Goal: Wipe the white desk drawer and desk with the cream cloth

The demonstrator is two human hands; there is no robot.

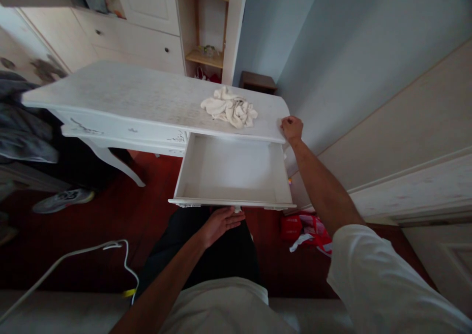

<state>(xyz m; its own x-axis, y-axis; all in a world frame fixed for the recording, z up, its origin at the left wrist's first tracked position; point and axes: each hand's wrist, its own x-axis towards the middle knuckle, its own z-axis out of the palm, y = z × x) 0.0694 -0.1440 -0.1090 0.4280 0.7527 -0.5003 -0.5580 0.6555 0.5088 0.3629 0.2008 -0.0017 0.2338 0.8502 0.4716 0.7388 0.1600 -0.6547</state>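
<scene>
A white drawer (236, 167) is pulled out from the white desk (125, 93), and its inside is bare. My left hand (223, 222) is at the middle of the drawer front, with the thumb and fingers around the small drawer knob (238, 209). Curled into a fist, my right hand (292, 128) rests at the right end of the desktop; whatever its fingers enclose is hidden. A crumpled cream cloth (231, 107) lies on the desktop above the drawer, to the left of my right hand and apart from it.
A white cabinet with shelves (204, 56) stands behind the desk. Close by on the right is the wall (354, 73). A red bag (313, 230) lies on the floor, a white cable (84, 249) runs at lower left, and a person's shoe (62, 201) shows on the left.
</scene>
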